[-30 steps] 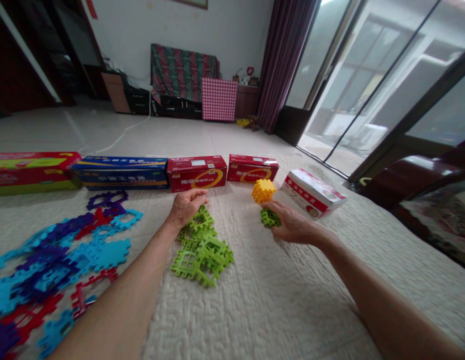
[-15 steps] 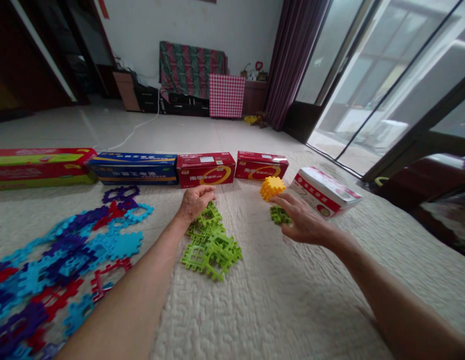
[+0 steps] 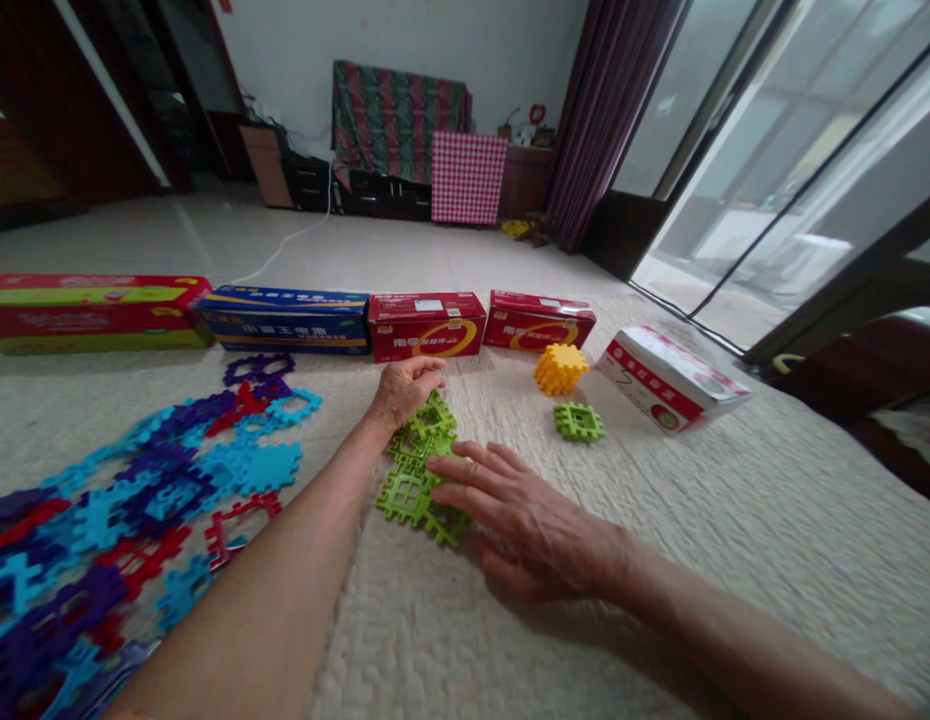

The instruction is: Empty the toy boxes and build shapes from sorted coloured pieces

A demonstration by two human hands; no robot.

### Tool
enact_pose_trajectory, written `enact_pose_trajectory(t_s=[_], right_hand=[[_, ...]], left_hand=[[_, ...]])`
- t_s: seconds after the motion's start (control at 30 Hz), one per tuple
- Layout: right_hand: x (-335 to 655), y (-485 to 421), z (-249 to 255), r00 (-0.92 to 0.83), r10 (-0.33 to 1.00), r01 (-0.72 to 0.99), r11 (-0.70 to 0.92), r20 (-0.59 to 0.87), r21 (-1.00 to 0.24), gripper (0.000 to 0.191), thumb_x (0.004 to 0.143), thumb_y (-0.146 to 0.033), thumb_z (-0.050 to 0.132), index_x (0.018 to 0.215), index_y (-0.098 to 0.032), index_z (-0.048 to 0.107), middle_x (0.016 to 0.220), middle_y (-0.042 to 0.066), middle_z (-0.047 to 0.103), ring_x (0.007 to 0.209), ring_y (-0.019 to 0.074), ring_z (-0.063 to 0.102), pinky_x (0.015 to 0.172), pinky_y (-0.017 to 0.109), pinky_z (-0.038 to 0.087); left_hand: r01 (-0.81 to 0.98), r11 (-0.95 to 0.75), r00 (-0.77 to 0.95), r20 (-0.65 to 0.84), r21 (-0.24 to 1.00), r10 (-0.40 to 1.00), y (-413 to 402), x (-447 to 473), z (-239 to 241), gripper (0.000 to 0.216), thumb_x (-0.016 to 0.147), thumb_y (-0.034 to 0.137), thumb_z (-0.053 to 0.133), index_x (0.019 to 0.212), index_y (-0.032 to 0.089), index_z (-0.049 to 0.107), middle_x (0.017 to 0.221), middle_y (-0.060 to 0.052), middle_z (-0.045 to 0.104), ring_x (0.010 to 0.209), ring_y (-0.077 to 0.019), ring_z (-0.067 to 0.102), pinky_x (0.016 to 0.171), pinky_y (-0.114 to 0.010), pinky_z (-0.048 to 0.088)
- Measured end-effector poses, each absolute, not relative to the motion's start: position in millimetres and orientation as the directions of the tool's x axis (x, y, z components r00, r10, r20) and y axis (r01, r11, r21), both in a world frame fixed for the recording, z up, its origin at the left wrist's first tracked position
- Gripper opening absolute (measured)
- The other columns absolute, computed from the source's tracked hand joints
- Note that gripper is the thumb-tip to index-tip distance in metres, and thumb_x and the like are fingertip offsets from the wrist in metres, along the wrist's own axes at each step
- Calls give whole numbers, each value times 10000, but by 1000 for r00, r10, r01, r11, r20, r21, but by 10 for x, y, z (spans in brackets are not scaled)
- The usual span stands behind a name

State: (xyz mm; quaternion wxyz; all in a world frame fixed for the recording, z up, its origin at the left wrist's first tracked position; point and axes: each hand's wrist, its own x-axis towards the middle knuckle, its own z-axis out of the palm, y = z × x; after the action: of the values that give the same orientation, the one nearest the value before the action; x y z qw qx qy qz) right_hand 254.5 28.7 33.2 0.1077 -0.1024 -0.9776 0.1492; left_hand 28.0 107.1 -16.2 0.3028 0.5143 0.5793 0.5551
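Observation:
My left hand (image 3: 406,392) is at the far end of a heap of green interlocking plastic pieces (image 3: 405,495), its fingers curled together; whatever they may hold is hidden. Over the right side of that heap reaches my right hand (image 3: 529,515), fingers stretched out and slightly apart, fingertips at the pieces. A small stack of green pieces (image 3: 579,422) lies flat farther right. Just behind it stands a stack of yellow interlocking pieces (image 3: 561,370).
Left of my left arm spreads a pile of light blue, purple and red pieces (image 3: 146,480). Along the back of the quilted cover (image 3: 405,640) stand a red-green box (image 3: 97,315), a blue box (image 3: 285,322), two red boxes (image 3: 427,328) and, angled at right, a white-red box (image 3: 671,380).
My right hand has moved from the small green stack, left and nearer to me, onto the green heap. My left hand stays at the heap's far end. The view has shifted slightly.

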Motion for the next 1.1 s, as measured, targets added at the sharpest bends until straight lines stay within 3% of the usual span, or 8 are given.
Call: enact_pose_trajectory(t_s=[0.2, 0.43, 0.63, 0.73, 0.87, 1.1], right_hand=[[2506, 324, 303, -965, 191, 134, 947, 178, -292, 345, 820, -139, 545, 1161, -184, 561, 1318, 106, 585, 1240, 269, 460, 1072, 495, 327], [2552, 353, 335, -949, 180, 103, 954, 260, -283, 297, 874, -134, 501, 1161, -185, 557, 1272, 121, 599, 1204, 239, 509, 1042, 464, 373], [2726, 642, 217, -838, 374, 300, 924, 398, -237, 335, 892, -85, 431, 1188, -177, 558, 1314, 146, 584, 1211, 239, 538, 1007, 454, 443], [2819, 799, 111, -807, 462, 396, 886, 368, -243, 376, 832, -70, 465, 1178, -170, 570, 1310, 163, 585, 1198, 261, 557, 995, 477, 465], [2879, 857, 122, -835, 485, 399, 859, 260, -320, 572, 684, -27, 482, 1238, -162, 523, 1318, 160, 576, 1208, 250, 561, 1015, 443, 472], [2851, 787, 218, -829, 526, 440, 824, 193, -356, 531, 734, -83, 531, 1257, -173, 505, 1244, 148, 607, 1151, 246, 579, 989, 427, 487]], left_hand=[[256, -145, -281, 217, 956, 935, 1075, 275, -173, 364, 675, 353, 645, 950, 131, 733, 752, -60, 747, 667, -169, 652, 616, -261, 484], [260, -134, -285, 209, 956, 935, 1072, 276, -164, 360, 673, 360, 651, 947, 140, 730, 749, -54, 747, 662, -164, 643, 613, -260, 483], [252, -138, -292, 211, 958, 933, 1066, 282, -152, 371, 650, 379, 664, 924, 138, 731, 735, -58, 745, 621, -159, 627, 588, -262, 475], [249, -132, -288, 203, 959, 936, 1063, 282, -139, 362, 643, 380, 659, 908, 145, 730, 728, -54, 742, 645, -166, 638, 599, -266, 481], [245, -131, -289, 202, 961, 936, 1069, 278, -144, 357, 639, 377, 654, 906, 151, 728, 733, -52, 742, 668, -170, 651, 623, -272, 489], [244, -132, -292, 202, 961, 935, 1076, 279, -160, 362, 648, 367, 658, 923, 143, 729, 739, -58, 744, 639, -165, 641, 610, -272, 489]])
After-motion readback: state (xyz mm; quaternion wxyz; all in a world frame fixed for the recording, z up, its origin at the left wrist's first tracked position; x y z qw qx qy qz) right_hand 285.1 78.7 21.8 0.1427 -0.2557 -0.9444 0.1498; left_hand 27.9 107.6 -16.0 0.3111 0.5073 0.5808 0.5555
